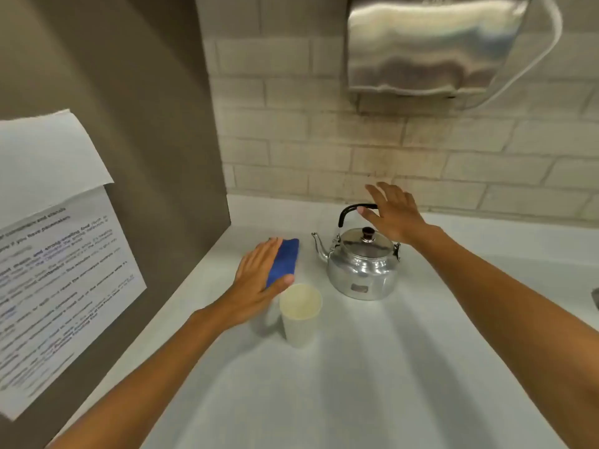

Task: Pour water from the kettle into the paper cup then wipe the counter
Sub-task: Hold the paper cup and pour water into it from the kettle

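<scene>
A shiny metal kettle [362, 267] with a black handle stands upright on the white counter [356, 367], spout pointing left. My right hand [393, 213] hovers over the handle with fingers spread, thumb close to the handle, not gripping it. A white paper cup [300, 314] stands upright in front of and left of the kettle. A blue cloth [285, 260] lies flat on the counter behind the cup. My left hand [259, 281] rests flat on the cloth's left side, thumb near the cup's rim.
A brown side panel [146, 140] with taped paper notices [55, 260] bounds the counter on the left. A tiled wall [421, 150] runs along the back, with a steel dispenser [431, 47] mounted high above the kettle. A dark object [595, 298] shows at the right edge.
</scene>
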### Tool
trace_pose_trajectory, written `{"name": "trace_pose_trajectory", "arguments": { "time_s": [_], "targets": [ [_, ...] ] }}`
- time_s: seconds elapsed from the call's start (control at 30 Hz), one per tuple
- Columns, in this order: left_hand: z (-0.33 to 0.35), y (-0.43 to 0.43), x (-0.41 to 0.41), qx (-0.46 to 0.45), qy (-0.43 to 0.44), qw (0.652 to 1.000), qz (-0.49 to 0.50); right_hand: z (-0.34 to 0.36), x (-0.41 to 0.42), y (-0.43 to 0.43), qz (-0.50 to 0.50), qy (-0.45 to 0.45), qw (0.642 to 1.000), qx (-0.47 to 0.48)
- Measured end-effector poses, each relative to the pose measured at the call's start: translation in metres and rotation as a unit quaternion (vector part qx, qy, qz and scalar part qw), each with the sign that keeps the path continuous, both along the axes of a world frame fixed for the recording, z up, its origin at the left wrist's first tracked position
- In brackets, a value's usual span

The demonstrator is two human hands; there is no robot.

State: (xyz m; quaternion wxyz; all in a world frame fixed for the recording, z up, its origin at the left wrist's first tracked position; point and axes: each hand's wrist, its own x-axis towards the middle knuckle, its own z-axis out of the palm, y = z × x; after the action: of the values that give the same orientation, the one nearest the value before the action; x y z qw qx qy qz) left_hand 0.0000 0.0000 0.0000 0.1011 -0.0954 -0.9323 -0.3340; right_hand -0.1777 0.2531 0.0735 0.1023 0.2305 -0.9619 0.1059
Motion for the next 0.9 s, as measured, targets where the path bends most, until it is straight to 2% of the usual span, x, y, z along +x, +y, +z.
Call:
{"name": "trace_pose_trajectory", "arguments": {
  "time_s": [0.13, 0.37, 0.53, 0.77, 0.9],
  "targets": [
    [-0.032, -0.023, 0.018, 0.035, -0.056, 0.998, 0.010, -0.005, -0.014, 0.003, -0.046, -0.025, 0.999, 0.009],
    [-0.069, -0.017, 0.022, 0.073, -0.163, 0.984, -0.010, -0.012, -0.027, -0.010, -0.058, -0.098, 0.991, -0.069],
    [-0.071, 0.010, 0.007, 0.158, -0.181, 0.968, -0.065, -0.013, -0.029, -0.023, -0.076, -0.049, 0.989, -0.120],
    [-0.080, 0.025, -0.008, 0.237, -0.184, 0.954, -0.022, -0.009, -0.036, -0.032, -0.125, -0.064, 0.975, -0.171],
    [-0.081, 0.026, -0.012, 0.243, -0.170, 0.955, -0.006, -0.004, -0.037, -0.035, -0.149, -0.080, 0.966, -0.197]
  ]
}}
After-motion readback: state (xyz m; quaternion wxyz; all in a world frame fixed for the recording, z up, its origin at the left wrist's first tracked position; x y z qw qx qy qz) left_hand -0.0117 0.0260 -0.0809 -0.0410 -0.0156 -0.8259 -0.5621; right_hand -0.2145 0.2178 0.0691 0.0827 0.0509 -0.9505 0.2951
